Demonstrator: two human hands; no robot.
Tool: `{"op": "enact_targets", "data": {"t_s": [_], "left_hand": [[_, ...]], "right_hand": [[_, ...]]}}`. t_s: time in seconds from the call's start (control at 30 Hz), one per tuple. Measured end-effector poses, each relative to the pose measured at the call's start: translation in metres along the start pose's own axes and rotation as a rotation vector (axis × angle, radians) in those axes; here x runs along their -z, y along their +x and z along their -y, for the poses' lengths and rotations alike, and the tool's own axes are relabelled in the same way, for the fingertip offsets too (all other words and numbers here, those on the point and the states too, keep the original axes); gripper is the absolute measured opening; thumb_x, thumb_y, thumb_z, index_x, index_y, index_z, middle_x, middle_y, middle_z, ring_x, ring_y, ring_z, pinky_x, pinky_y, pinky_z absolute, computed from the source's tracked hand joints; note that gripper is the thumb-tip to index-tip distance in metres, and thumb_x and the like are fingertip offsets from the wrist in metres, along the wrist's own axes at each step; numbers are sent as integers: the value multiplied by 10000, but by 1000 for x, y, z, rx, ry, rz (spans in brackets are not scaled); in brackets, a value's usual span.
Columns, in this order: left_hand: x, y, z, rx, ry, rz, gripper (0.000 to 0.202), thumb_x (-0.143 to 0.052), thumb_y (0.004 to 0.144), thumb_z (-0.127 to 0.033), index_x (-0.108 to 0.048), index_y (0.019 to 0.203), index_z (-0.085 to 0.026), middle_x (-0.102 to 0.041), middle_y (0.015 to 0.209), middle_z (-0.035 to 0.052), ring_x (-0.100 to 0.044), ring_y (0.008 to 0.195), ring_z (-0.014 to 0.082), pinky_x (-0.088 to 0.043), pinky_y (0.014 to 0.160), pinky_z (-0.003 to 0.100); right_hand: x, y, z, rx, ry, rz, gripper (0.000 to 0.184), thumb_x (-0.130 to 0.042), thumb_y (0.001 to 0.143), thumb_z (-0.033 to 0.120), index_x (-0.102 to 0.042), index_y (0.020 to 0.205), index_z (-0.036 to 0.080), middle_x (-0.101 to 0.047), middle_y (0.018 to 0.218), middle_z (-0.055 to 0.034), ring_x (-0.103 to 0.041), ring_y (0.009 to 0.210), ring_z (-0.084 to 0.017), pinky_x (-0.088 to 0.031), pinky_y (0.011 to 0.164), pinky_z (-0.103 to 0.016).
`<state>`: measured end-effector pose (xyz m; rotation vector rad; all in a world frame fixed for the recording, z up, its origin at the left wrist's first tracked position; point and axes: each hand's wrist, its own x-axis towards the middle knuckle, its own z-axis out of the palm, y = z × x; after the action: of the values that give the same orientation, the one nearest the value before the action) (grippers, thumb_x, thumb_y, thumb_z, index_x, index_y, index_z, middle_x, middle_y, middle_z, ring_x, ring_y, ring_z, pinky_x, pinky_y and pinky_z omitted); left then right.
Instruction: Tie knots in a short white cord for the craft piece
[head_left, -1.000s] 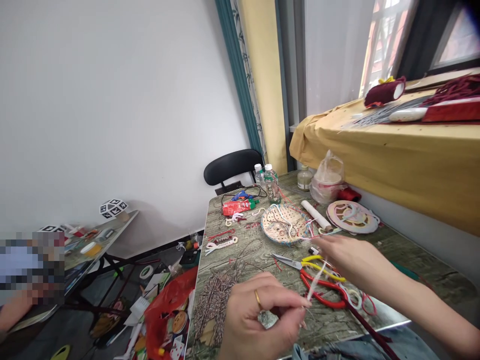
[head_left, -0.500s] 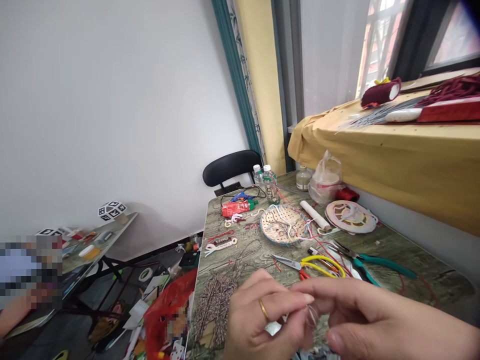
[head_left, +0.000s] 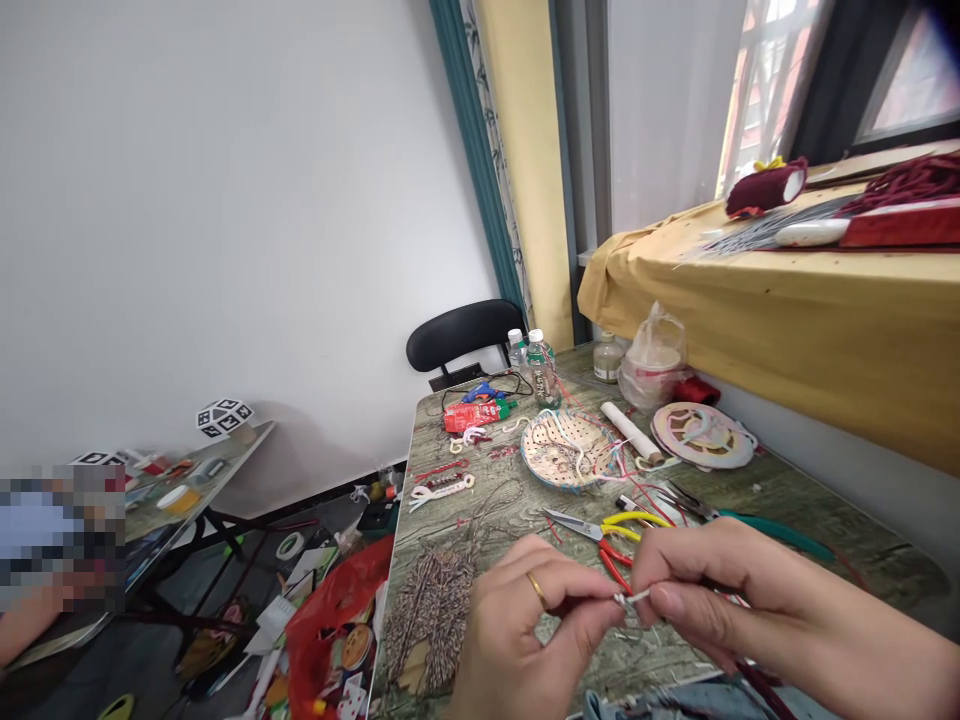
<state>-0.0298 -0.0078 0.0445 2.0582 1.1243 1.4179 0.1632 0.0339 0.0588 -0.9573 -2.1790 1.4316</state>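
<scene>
Between my two hands, low in the view over the table's near edge, runs a short piece of white cord (head_left: 639,596). My left hand (head_left: 544,615), with a gold ring on one finger, pinches its left end, where thin loops of strand hang. The right end is pinched between thumb and forefinger of my right hand (head_left: 739,590). Just beyond my fingers lie scissors (head_left: 600,525) with yellow and red handles, partly covered by my right hand. Teal-handled pliers (head_left: 772,535) lie behind that hand. A bundle of speckled brown cord (head_left: 431,610) is left of my left hand.
A round woven basket (head_left: 568,450) with cords, a red bottle (head_left: 472,415), clear bottles (head_left: 541,370) and a disc-shaped piece (head_left: 703,435) stand on the table (head_left: 517,540). A red bag (head_left: 322,620) lies on the floor; another person's arm (head_left: 37,620) shows at far left.
My right hand has moved up and closed its thumb and forefinger on the white cord. The cord now shows between my hands. My left hand has shifted slightly, still pinching.
</scene>
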Motion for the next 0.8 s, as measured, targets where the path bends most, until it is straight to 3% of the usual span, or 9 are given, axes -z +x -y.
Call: {"op": "enact_targets", "data": {"t_s": [0.17, 0.3, 0.4, 0.5, 0.6, 0.7, 0.8], "left_hand": [[-3, 2, -1, -64, -7, 21, 379, -505, 930, -361, -680, 708, -108, -658, 573, 72, -557, 574, 145, -445, 541, 238], [-6, 1, 4, -79, 9, 9, 384, -499, 936, -342, -667, 692, -99, -628, 550, 63, -538, 564, 138, -431, 534, 236], [-8, 0, 7, -137, 68, -28, 290, -539, 916, -235, -674, 704, -90, -628, 556, 67, -524, 559, 142, -426, 522, 246], [-13, -3, 10, -209, 214, -120, 154, -559, 847, -57, -677, 752, -82, -637, 578, 72, -506, 559, 151, -425, 504, 258], [-20, -7, 10, -261, 365, -247, 180, -559, 763, 53, -676, 818, -72, -655, 608, 75, -517, 576, 156, -454, 517, 264], [-28, -10, 8, -267, 425, -396, 227, -570, 728, 85, -666, 848, -82, -671, 637, 64, -545, 601, 150, -477, 547, 255], [-33, -12, 6, -246, 439, -491, 236, -575, 734, 86, -654, 848, -104, -674, 651, 44, -555, 607, 136, -482, 561, 241]], "right_hand": [[-1, 4, -2, 68, -146, -51, 330, -431, 949, 406, -514, 690, 220, -455, 620, 51, -421, 591, -126, -316, 533, -223], [-2, 11, -3, 125, -306, -93, 336, -397, 965, 329, -451, 653, 216, -432, 572, 61, -400, 541, -115, -294, 491, -227], [-6, 13, -6, 164, -463, -201, 337, -402, 958, 275, -455, 630, 218, -448, 527, 61, -396, 479, -112, -280, 444, -238], [-14, 13, -7, 334, -672, -416, 339, -394, 959, 228, -501, 637, 210, -512, 499, 45, -456, 425, -117, -297, 427, -259], [-27, 11, -5, 507, -816, -614, 355, -376, 961, 190, -549, 651, 197, -568, 500, 17, -536, 413, -132, -341, 427, -272], [-42, 10, -5, 544, -804, -735, 346, -392, 946, 152, -563, 649, 201, -580, 486, 16, -551, 397, -130, -375, 430, -266], [-52, 11, -10, 511, -647, -751, 317, -400, 941, 164, -543, 663, 214, -584, 502, 25, -560, 412, -123, -419, 451, -235]]}}
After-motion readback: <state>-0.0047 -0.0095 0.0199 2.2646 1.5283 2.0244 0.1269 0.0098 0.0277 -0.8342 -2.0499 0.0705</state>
